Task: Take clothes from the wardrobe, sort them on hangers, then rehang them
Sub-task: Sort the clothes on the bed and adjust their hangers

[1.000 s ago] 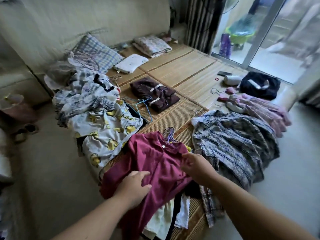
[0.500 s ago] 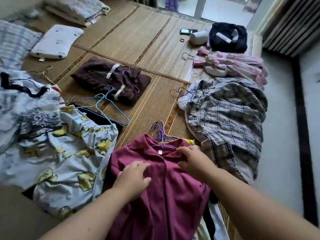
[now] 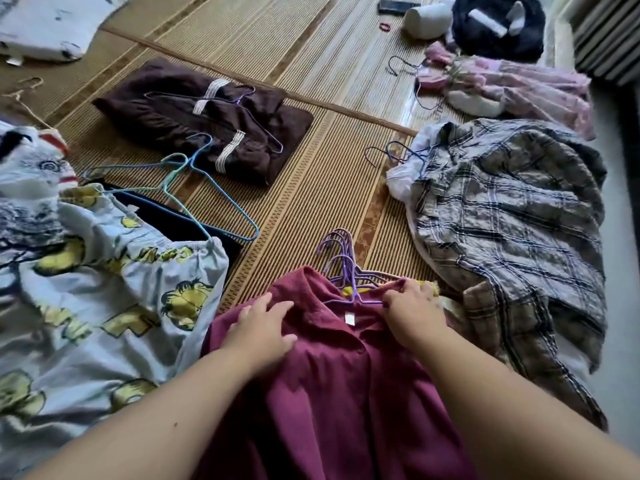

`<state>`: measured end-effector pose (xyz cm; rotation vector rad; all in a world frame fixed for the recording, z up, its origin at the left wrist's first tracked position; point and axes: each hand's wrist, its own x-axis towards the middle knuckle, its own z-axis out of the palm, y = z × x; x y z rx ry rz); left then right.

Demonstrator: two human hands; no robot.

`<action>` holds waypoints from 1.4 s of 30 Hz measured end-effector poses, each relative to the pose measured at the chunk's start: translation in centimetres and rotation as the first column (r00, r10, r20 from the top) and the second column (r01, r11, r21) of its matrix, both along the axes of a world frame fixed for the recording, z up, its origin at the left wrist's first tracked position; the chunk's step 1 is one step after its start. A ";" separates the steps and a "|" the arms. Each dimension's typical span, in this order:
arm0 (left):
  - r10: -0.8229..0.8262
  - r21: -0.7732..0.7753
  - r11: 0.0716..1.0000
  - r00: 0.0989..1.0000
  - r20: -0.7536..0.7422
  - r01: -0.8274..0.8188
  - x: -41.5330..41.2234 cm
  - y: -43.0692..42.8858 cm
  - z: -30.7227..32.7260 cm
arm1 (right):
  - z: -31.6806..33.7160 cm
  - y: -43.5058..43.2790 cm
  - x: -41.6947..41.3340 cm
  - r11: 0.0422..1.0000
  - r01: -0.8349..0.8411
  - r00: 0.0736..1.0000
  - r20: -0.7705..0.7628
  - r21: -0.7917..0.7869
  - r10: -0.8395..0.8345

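Note:
A maroon shirt [image 3: 332,382] lies spread on the bamboo mat [image 3: 311,188] right in front of me, its collar toward a bundle of purple hangers [image 3: 341,261]. My left hand [image 3: 265,329] presses flat on the shirt's left shoulder, fingers apart. My right hand [image 3: 414,311] pinches the right side of the collar where a purple hanger enters it. A yellow garment peeks out under the collar.
A cartoon-print white garment [image 3: 104,299] lies at left beside blue wire hangers [image 3: 187,188]. A folded brown garment [image 3: 207,123] sits beyond. A plaid shirt [image 3: 509,216] lies at right, pink clothes [image 3: 512,88] and a dark bag [image 3: 498,26] behind it.
My head has tipped down and closer to the mat. Both hands slid up the maroon shirt to its shoulder and collar, the right one reaching the hanger.

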<state>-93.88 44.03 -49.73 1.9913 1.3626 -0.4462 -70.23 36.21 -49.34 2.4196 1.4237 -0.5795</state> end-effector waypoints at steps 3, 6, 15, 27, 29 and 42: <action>0.008 0.046 0.999 1.000 0.005 -0.008 0.1 0.0 0.6 | 0.7 -0.2 -0.5 0.997 0.002 1.000 -0.006 0.072 -0.001; 0.079 0.126 0.988 0.995 0.056 -0.086 0.4 0.5 3.1 | 3.8 -1.2 0.2 0.973 0.076 0.986 -0.163 0.216 -0.040; -0.025 0.025 0.999 0.988 0.152 0.021 2.7 1.3 17.1 | 20.9 -7.1 3.1 0.914 0.077 0.932 -0.354 0.399 0.076; -0.065 -0.087 0.990 0.913 0.403 0.109 5.3 -11.0 33.2 | 35.8 -20.0 6.9 0.912 0.134 0.885 -0.460 0.387 0.065; -0.118 0.016 0.993 0.931 0.346 0.120 7.8 -15.0 36.0 | 37.6 -23.7 9.1 0.914 0.139 0.892 -0.450 0.380 0.051; -0.228 0.431 0.901 0.890 0.394 0.040 27.6 -39.5 49.3 | 50.6 -45.5 29.0 0.738 0.162 0.954 -0.296 0.656 0.054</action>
